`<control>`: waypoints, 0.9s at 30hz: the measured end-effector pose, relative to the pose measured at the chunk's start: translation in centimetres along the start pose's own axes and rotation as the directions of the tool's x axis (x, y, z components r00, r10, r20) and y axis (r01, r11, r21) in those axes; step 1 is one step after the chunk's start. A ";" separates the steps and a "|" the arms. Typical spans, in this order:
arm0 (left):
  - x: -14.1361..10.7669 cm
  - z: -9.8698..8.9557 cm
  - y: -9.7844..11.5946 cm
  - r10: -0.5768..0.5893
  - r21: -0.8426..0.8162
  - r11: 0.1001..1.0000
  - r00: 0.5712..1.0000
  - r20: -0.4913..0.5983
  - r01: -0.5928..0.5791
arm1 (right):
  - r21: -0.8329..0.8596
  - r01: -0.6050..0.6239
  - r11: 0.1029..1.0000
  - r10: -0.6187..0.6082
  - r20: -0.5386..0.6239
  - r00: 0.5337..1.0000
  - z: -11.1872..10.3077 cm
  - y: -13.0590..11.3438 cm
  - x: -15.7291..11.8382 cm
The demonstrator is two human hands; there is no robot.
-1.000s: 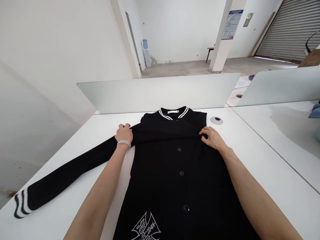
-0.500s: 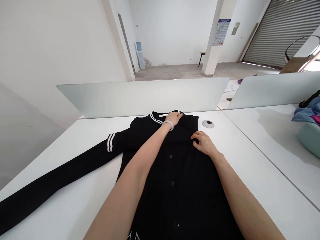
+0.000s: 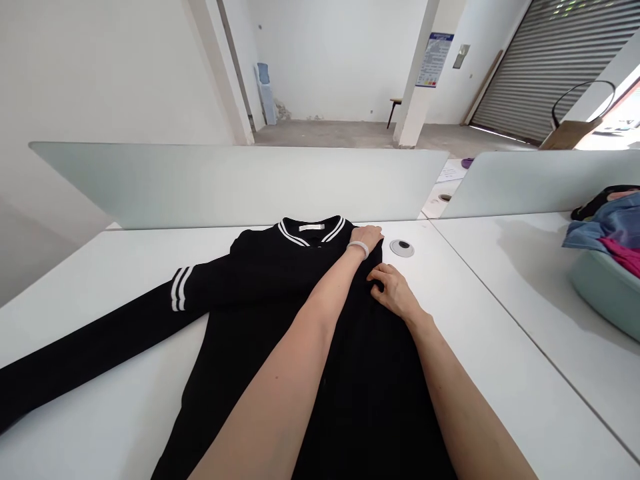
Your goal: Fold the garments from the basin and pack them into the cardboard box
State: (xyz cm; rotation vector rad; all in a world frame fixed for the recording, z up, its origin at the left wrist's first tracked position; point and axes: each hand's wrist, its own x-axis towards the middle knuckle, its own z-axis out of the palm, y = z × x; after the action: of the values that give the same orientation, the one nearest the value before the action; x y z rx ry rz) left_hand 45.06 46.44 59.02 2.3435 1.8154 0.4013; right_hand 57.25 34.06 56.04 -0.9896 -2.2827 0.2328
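Note:
A black button-front jacket (image 3: 260, 333) with white stripes at its neckband and sleeve lies spread on the white table. One long sleeve (image 3: 115, 333) reaches out to the left; the other sleeve does not show. My left hand (image 3: 367, 237), with a pale bracelet at the wrist, grips the shoulder on the right side of the jacket. Just below it, my right hand (image 3: 394, 289) pinches the fabric near the armhole, fingers closed. A white label (image 3: 311, 227) shows inside the neck. My left forearm covers part of the jacket's front.
A frosted divider (image 3: 240, 187) runs along the table's back edge, with a second panel (image 3: 530, 183) to the right. A round cable cover (image 3: 402, 248) sits beside the jacket's shoulder. At the far right, a pale green basin (image 3: 600, 283) holds clothes, denim (image 3: 607, 223) among them.
My left hand has moved right, from the neckband to the shoulder, uncovering the label. My right hand keeps its pinch near the armhole. The jacket's body and sleeve appear further left, and the view has shifted.

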 end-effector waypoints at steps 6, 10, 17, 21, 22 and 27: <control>-2.4 -1.7 -0.5 0.117 0.086 0.991 0.981 -0.154 -0.105 | 0.013 0.054 0.998 -0.054 -0.003 0.999 -0.6 0.1 -0.1; -7.6 -3.1 -0.9 0.244 0.196 0.955 0.964 -0.102 -0.221 | 0.045 0.081 0.996 -0.082 0.021 0.996 -0.8 0.4 -0.1; -15.5 -1.0 -1.0 0.113 0.084 0.989 0.991 0.078 -0.120 | 0.101 0.008 0.995 -0.013 0.049 0.999 -0.2 1.1 -0.1; -16.4 -1.7 -2.4 -0.005 0.068 0.998 0.993 0.115 -0.003 | 0.104 -0.012 0.995 0.006 0.061 0.998 -0.3 1.2 -0.3; -16.8 -2.2 -3.1 -0.030 0.079 0.997 0.992 0.120 0.021 | 0.100 -0.014 0.995 0.008 0.065 0.998 -0.3 1.2 -0.3; -21.9 -4.9 -9.5 -0.184 0.202 0.964 0.982 0.030 0.174 | 0.079 -0.022 0.997 0.016 0.072 0.997 -0.4 1.1 -0.4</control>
State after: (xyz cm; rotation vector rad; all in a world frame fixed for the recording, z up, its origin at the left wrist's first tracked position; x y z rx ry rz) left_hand 29.65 27.47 58.48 2.2593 2.1103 0.1433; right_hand 58.37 34.48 55.74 -0.9766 -2.3100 0.3705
